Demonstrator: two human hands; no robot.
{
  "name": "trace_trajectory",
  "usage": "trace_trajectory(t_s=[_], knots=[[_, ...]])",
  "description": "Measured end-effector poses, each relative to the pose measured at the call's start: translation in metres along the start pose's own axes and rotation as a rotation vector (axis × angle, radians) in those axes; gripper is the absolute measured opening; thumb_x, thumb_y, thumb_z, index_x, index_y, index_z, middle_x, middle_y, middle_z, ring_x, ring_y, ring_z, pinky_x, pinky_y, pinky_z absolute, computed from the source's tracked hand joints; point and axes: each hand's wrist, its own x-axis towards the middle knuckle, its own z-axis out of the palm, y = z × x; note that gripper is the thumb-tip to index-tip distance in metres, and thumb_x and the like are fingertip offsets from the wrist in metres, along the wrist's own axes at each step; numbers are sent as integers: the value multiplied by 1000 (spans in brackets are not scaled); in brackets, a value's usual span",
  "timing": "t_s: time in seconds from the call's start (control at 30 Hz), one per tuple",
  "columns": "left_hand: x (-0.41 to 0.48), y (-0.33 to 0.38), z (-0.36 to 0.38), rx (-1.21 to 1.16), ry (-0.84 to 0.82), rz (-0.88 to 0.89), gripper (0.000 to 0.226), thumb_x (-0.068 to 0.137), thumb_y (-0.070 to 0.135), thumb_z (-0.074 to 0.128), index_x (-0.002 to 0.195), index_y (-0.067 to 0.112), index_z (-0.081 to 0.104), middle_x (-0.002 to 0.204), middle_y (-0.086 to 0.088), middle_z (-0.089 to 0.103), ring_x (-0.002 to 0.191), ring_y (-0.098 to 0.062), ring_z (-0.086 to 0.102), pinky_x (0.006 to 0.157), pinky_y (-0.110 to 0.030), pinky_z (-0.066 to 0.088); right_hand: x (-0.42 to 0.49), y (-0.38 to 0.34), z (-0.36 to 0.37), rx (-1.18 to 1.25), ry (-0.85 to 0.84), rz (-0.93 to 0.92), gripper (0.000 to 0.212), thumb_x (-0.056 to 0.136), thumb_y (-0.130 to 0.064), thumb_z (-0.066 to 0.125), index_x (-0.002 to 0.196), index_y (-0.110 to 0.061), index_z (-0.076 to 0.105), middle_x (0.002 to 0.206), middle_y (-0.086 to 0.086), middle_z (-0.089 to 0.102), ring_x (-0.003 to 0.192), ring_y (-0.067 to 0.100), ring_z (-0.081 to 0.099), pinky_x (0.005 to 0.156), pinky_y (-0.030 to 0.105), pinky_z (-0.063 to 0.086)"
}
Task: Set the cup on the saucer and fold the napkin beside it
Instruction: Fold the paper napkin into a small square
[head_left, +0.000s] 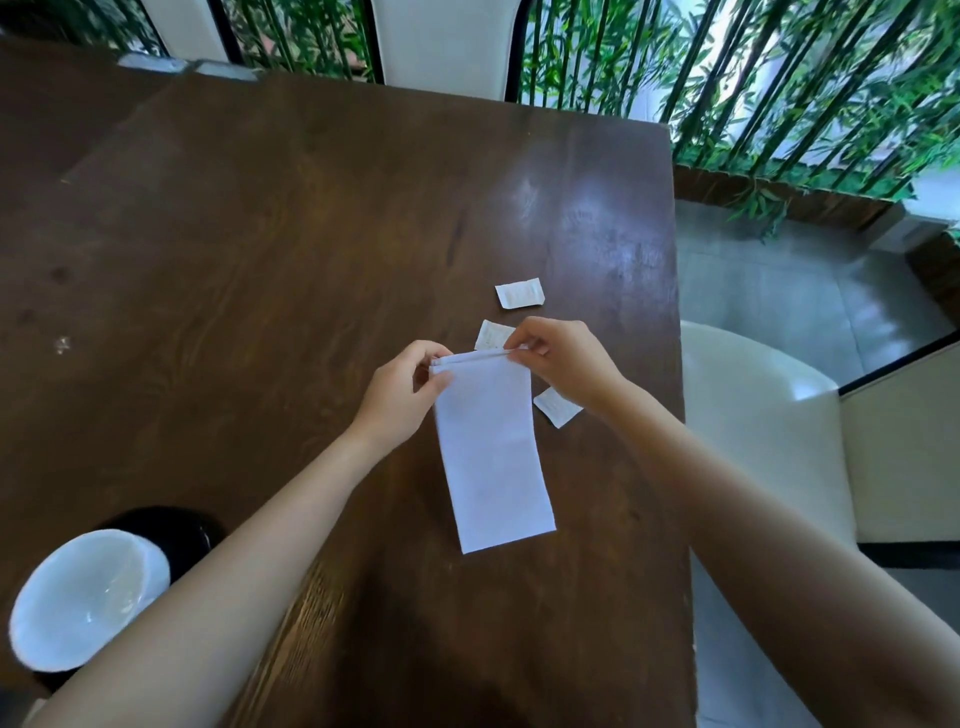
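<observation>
Folding the napkin (491, 457) at its far edge, both hands pinching it above the counter (260, 234).
Left hand (402, 395) and right hand (563, 364) are each closing their grip on a top corner; uneven pull risks a crooked crease. The white cup (85, 597) is sitting empty on the dark saucer (176, 530), near left.

Glossy dark wood table (311, 234), matt white paper napkin (491, 457), glossy white cup (83, 597)

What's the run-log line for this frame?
step: napkin fold | hands: left, right pinch napkin far edge | cup on saucer
</observation>
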Motion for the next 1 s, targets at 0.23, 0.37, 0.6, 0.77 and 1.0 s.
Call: trace_trajectory(t_s=[0.23,0.37,0.6,0.77,1.0], knots=[[17,-24,5,27,1,-76,9,92,24,55,99,19,57,91,9,60,85,-7,57,68,-14,44,25,17,25,-77,-206,-39,25,78,-19,66,101,-20,56,90,-9,53,75,18,56,69,35,48],[23,-30,3,67,-24,-53,13,91,20,57,103,16,58,96,6,61,88,-8,57,70,-12,43,37,20,31,-162,-207,-57,21,81,-20,62,102,-17,63,95,-3,57,77,16,52,67,31,43],[24,-24,-8,268,2,108,17,86,19,63,102,14,66,102,0,66,92,-12,58,74,-15,41,25,14,27,-243,-101,-142,12,84,-23,59,91,-14,60,86,-7,54,75,11,44,62,27,35],[-9,-15,-1,349,83,217,10,84,14,65,94,10,66,94,-5,66,84,-13,58,68,-10,40,-12,11,24,-217,-30,-271,7,83,-17,64,85,-11,62,82,0,65,79,19,55,62,30,44],[-77,-12,23,392,60,256,21,70,1,74,85,11,64,88,-3,64,71,-18,61,57,-21,45,-74,22,36,-207,-56,-328,7,83,-14,64,89,-12,63,92,0,67,90,21,59,66,31,51]])
